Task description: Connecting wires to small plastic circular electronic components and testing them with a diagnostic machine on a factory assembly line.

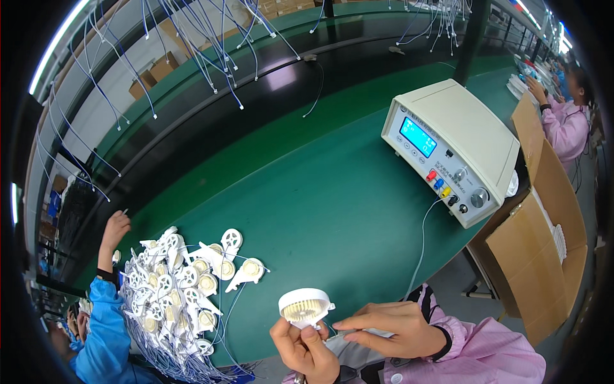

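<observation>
My left hand (306, 353) grips a small white blower fan (304, 296) at the table's near edge. The fan's round open side, with a cream finned wheel inside, faces up. Beside it, my right hand (398, 329) is closed, thumb and fingers together near the fan's lower edge. A pale, thin piece shows between those fingers, too small to make out. To the left lies a large heap of similar white blower fans (167, 281) with tangled thin wires. Several fans, one a loose blower fan (251, 269), lie at the heap's right side.
A cream tester (448, 150) with a lit blue screen stands at the right; a thin lead (422, 243) runs from it toward my right hand. Open cardboard boxes (534, 249) stand beyond. At left, a co-worker's blue sleeve (105, 320) reaches past the heap. Wires (211, 51) hang above a dark conveyor.
</observation>
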{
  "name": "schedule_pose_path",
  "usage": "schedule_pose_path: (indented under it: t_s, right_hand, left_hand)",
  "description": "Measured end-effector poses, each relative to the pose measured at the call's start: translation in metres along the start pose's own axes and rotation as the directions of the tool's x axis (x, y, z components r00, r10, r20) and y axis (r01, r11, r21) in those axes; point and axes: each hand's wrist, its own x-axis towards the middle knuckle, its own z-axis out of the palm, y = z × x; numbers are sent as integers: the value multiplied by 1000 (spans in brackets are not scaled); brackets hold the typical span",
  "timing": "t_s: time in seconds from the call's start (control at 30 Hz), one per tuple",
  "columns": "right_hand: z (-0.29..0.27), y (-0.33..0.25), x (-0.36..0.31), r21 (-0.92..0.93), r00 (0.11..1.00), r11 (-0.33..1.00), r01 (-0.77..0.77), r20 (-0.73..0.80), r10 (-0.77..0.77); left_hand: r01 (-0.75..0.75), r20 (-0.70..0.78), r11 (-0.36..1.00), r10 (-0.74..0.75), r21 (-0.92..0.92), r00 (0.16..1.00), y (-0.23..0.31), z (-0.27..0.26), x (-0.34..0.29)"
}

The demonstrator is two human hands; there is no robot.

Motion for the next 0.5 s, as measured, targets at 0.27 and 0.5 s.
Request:
schedule_pose_path:
  t_s: [0.27,0.5]
  right_hand:
    - [8,-8,1,-161,995,986,51,94,-36]
    - [3,7,-2,-161,968,968,194,192,-162]
  left_hand:
    - [56,59,994,-51,-89,997,18,3,4]
    - [211,196,965,-179,-158,964,22,1,5]
